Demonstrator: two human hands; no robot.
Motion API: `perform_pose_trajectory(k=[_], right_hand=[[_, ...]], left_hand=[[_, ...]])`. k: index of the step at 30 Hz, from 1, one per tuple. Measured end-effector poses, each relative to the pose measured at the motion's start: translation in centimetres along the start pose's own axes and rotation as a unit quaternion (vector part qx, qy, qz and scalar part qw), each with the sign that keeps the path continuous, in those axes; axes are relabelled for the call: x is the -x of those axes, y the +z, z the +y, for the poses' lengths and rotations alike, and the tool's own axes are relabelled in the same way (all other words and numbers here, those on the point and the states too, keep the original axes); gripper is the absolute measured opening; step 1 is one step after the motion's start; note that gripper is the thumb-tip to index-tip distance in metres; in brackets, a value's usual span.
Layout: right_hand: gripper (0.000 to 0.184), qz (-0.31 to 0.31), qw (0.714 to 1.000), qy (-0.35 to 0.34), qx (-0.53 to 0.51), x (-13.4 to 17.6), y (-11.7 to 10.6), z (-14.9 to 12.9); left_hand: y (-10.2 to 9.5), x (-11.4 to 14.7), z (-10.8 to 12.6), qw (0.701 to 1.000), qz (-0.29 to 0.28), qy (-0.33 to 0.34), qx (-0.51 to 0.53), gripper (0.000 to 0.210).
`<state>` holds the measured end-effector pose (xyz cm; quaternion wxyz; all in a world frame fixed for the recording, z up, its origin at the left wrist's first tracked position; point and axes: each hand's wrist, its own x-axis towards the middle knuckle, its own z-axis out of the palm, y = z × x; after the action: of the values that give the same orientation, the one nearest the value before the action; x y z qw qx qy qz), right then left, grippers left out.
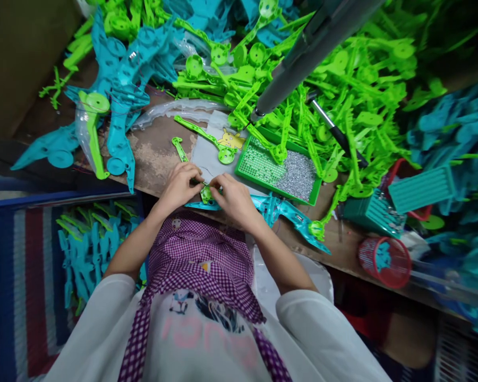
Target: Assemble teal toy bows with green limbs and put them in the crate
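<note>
My left hand (182, 185) and my right hand (233, 197) meet over the near edge of the workbench, fingertips pinched close together. Whatever they pinch is too small to make out. A thin dark line, like a wire, shows on the grey sheet (201, 154) just beyond the fingers. Beneath the fingertips sits a bright green plastic piece (206, 194) on a long blue plastic part (298, 218), which lies along the bench edge and passes under my right hand. Just beyond my left hand is a slim green arm piece (178, 146).
A green basket (258, 183) of small metal screws stands beyond my right hand. Above it hangs a dark power screwdriver (287, 74), tip down. Green parts (366, 79) are heaped behind; blue assemblies (121, 101) lie at left. A red basket (384, 260) is at right.
</note>
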<state>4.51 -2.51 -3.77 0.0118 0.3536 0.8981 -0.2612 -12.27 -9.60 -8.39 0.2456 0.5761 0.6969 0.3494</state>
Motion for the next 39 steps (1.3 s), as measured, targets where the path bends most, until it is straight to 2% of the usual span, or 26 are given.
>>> perform_pose_trajectory(k=[7,11,17,23,30,39], right_hand=[[0.030,0.006,1.000,0.005,0.023,3.3,-0.1,1.8],[0.031,0.004,0.998,0.011,0.054,3.2,0.1,1.5],[0.035,0.004,0.993,0.028,0.115,3.7,0.7,1.3],[0.036,0.033,0.996,0.049,0.069,4.5,1.2,2.1],[0.021,0.048,0.992,0.113,-0.009,2.7,0.7,2.2],[0.022,0.054,0.989,0.125,-0.054,2.3,0.9,3.1]], left_hand=[[-0.1,-0.1,0.3,1.000,-0.017,-0.010,-0.016,0.006],[-0.1,-0.1,1.1,0.998,-0.042,-0.021,-0.052,0.019],[0.1,0.1,1.2,0.993,-0.096,0.021,-0.069,0.037],[0.2,-0.1,0.6,0.989,-0.120,0.037,-0.072,0.043],[0.2,-0.5,1.1,0.982,-0.160,0.047,-0.090,0.057],[-0.5,-0.7,1.9,0.974,-0.198,0.024,-0.109,0.052]])
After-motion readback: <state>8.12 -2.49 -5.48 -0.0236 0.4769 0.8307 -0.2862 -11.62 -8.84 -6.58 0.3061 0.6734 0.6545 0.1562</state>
